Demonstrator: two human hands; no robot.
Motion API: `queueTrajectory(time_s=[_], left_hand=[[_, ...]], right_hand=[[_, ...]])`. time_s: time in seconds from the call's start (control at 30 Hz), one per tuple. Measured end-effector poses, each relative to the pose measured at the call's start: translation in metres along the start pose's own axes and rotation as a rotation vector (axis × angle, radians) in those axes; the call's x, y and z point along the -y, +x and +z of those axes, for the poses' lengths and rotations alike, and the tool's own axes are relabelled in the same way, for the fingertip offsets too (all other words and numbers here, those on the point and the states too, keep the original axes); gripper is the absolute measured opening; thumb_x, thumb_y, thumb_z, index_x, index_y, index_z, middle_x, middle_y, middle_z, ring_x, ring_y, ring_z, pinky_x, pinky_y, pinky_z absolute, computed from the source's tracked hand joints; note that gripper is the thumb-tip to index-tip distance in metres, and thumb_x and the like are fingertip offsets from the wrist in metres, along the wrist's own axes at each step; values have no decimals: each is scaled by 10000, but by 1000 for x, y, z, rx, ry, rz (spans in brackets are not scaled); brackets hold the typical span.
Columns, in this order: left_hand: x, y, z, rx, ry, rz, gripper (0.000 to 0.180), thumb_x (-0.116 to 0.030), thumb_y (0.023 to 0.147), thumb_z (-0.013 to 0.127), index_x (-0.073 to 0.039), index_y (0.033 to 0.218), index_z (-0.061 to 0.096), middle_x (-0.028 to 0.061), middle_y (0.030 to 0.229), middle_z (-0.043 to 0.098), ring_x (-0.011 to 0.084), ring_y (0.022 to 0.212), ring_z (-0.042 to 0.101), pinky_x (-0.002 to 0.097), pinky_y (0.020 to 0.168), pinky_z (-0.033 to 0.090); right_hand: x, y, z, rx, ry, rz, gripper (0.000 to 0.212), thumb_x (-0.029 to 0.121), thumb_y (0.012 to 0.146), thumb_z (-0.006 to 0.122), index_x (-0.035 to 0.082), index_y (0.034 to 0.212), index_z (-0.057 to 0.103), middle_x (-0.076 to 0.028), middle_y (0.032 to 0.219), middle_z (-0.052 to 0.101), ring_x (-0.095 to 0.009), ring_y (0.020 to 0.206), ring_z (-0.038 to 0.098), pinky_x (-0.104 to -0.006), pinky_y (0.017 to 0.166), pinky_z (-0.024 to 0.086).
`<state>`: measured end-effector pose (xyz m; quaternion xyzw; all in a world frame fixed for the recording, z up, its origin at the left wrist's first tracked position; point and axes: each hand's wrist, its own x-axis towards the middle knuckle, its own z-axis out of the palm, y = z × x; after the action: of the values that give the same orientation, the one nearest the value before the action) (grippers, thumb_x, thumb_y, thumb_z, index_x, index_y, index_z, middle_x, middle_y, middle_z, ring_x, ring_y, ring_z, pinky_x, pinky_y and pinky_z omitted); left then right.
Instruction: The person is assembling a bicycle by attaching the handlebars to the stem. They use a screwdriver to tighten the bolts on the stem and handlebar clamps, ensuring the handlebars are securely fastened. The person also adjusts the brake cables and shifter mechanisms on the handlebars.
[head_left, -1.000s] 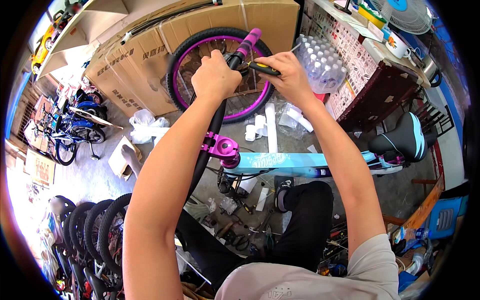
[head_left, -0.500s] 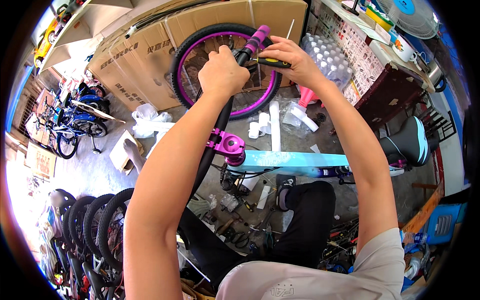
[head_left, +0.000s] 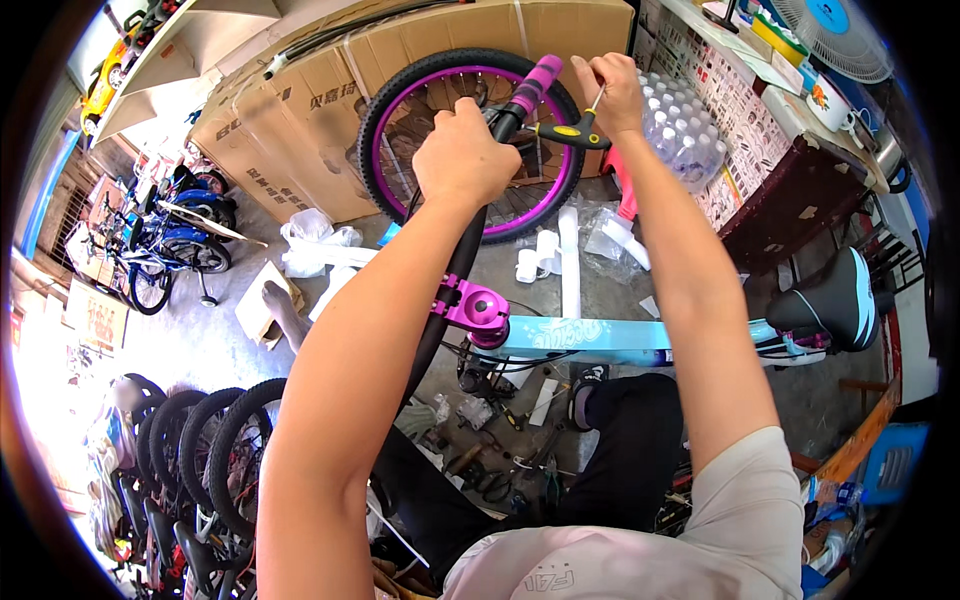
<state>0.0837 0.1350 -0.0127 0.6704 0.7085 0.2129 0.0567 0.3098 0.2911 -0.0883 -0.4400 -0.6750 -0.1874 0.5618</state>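
Note:
A light-blue bicycle frame (head_left: 580, 338) with a purple stem (head_left: 478, 309) lies across the middle, its black handlebar (head_left: 450, 280) running away from me to a purple grip (head_left: 537, 85). My left hand (head_left: 463, 155) is closed around the bar just below that grip; its fingertips are mostly hidden. My right hand (head_left: 615, 90) pinches the thin shaft of a T-handle hex key (head_left: 574, 132) with a black and yellow handle. The tool's short end points at the black clamp beside the grip; contact is unclear. Behind lies a black tyre on a purple-rimmed wheel (head_left: 372, 150).
A large cardboard carton (head_left: 290, 140) stands behind the wheel. Bottles in plastic wrap (head_left: 680, 130) and a cabinet (head_left: 790, 205) are at the right. Tools and scraps (head_left: 500, 460) litter the floor between my legs. Several tyres (head_left: 205, 440) stand at the lower left.
My right hand has shifted up and right, from around the yellow-black handle to the hex key's shaft. The tool has turned. My left hand keeps its hold, and the whole view has shifted slightly.

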Motion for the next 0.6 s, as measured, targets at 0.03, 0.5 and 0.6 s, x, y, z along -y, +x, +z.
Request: queueTrajectory(time_s=[0.03,0.5,0.6], left_hand=[[-1,2,1,8,1,6,540,-277,813,725,-8,1258,581,227,1253,648,394,1115,702,460,952,560],[4,11,3,14,64,-13,548,-327,839,706,-29,1286,598,207,1248,683,390,1139,701,475,963,548],[6,12,5,-11,88,-5,552,-335,848,689,-38,1304,591,201,1261,681,370,1157,698,482,963,544]], right_hand=[[-3,-2,8,1,-7,7,425,336,949,742,51,660,617,-92,754,630,-343,915,609,-434,801,506],[55,-135,-7,264,178,716,399,300,872,770,28,1141,657,-83,842,708,-319,920,634,-462,847,510],[71,-141,-22,359,222,806,521,318,860,785,-5,1235,622,-92,867,724,-320,943,676,-449,879,528]])
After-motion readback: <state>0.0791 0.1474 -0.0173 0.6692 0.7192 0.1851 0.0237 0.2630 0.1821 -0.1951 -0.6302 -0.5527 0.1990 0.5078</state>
